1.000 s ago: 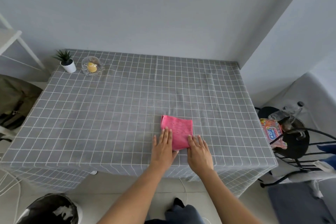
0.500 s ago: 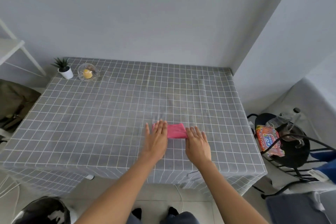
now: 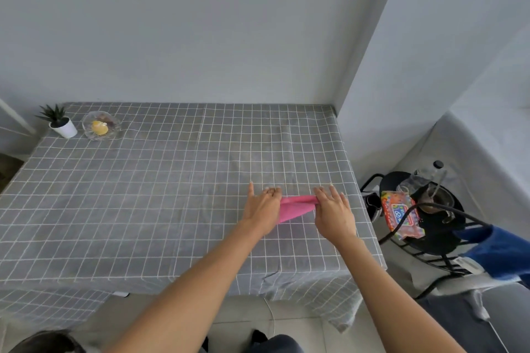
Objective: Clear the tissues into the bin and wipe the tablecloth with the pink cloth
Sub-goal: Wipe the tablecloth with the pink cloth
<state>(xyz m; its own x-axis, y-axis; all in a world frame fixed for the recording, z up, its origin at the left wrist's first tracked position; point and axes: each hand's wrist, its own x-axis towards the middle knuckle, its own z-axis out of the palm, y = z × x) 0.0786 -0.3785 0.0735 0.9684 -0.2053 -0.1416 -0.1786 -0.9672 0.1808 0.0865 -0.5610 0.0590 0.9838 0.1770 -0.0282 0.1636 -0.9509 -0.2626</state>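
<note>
The pink cloth lies on the grey checked tablecloth near the table's right side, folded and partly lifted between my hands. My left hand covers its left end, fingers pinching the edge. My right hand pinches its right end at the top fold. No tissues show on the tablecloth. A dark rounded bin peeks in at the bottom left corner, on the floor.
A small potted plant and a glass dish with a yellow item stand at the far left corner. To the right is a black wire stool with a colourful packet, a bottle and a blue fabric.
Both hands and the cloth have moved forward and to the right. The cloth, flat before, is now folded narrower and raised at its top edge between my pinching fingers.
</note>
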